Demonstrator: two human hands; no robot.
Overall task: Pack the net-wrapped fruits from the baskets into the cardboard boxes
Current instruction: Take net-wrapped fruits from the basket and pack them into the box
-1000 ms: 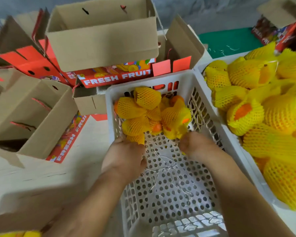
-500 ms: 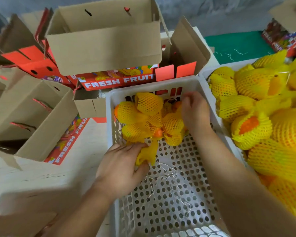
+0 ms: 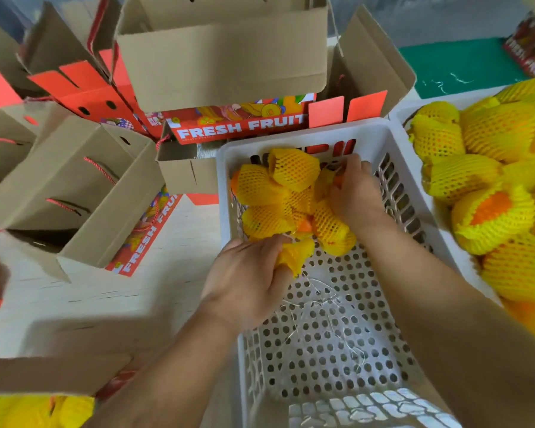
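Observation:
A white perforated basket point(image 3: 337, 350) in front of me holds a small pile of fruits in yellow foam net point(image 3: 278, 193) at its far end. My left hand point(image 3: 247, 279) grips the near net-wrapped fruit point(image 3: 297, 254) at the pile's front edge. My right hand point(image 3: 357, 193) reaches over the pile's right side, fingers curled round a netted fruit point(image 3: 331, 223) there. A second basket point(image 3: 399, 111) at the right is heaped with netted fruits point(image 3: 488, 193). Open cardboard boxes point(image 3: 68, 186) stand to the left and behind.
A "FRESH FRUIT" box point(image 3: 238, 125) sits right behind the basket with another brown box point(image 3: 223, 54) stacked on top. More open boxes point(image 3: 74, 84) crowd the far left. Loose thin strings point(image 3: 318, 301) lie on the basket floor. Netted fruits point(image 3: 34, 412) show at the bottom left corner.
My right hand moved from the pile's near edge to its far right side. My left hand closed on the front fruit.

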